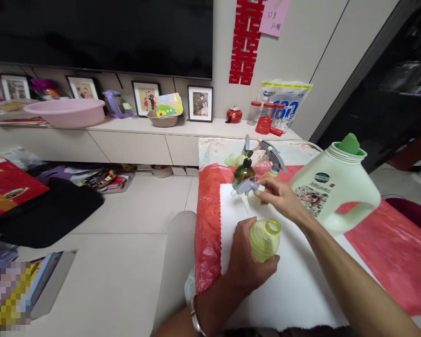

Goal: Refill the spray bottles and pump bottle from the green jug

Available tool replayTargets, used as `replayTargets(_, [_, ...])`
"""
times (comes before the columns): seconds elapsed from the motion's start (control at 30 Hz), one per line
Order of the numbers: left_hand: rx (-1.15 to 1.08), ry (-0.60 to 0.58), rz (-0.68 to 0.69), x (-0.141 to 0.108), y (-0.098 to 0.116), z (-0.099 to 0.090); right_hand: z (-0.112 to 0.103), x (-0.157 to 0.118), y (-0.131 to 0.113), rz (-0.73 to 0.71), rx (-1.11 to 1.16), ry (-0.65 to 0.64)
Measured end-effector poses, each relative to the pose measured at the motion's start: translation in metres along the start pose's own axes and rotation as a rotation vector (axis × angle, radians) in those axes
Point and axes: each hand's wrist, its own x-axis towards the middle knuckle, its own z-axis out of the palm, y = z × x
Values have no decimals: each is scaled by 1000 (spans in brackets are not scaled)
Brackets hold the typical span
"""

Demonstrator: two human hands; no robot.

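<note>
My left hand, with a metal bracelet at the wrist, is wrapped round a yellow-green ribbed bottle. The bottle's bare neck tilts up toward me. Beyond it, my right hand pinches a grey trigger spray head, its pale part pointing down over the white sheet. Just behind stand a brown bottle with a black pump and another bottle with a grey sprayer. To the right of my right hand is a large pale green jug, its mouth uncapped with something green in it.
Red plastic covers the table under the white sheet. Along the back, a low cabinet carries a pink basin, framed photos, red-lidded jars and a white bag. A black bag lies on the floor at left.
</note>
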Motion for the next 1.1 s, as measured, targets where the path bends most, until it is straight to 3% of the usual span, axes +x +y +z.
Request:
replayTargets(0.13, [23, -18, 6, 0, -1, -1, -27, -20, -40, -57, 145, 240])
replayTargets(0.33, [44, 0, -8, 0, -1, -2, -60, -57, -83, -214, 507, 461])
replayTargets(0.43, [46, 1, -22, 0, -1, -1, -64, -72, -91, -274, 619, 570])
replayTargets(0.57, [43, 6, -15, 1, -2, 0, -56, -84, -95, -211, 739, 651])
replayTargets(0.73, [56, 7, -23, 1, -3, 1, -47, -87, -99, -265, 751, 617])
replayTargets(0.9, [65, 8, -28, 1, -2, 1, -37, -87, -99, -308, 600, 598])
replayTargets(1.1, [51, 5, -26, 2, -2, 0, -12, -89, -74, -218, 525, 406])
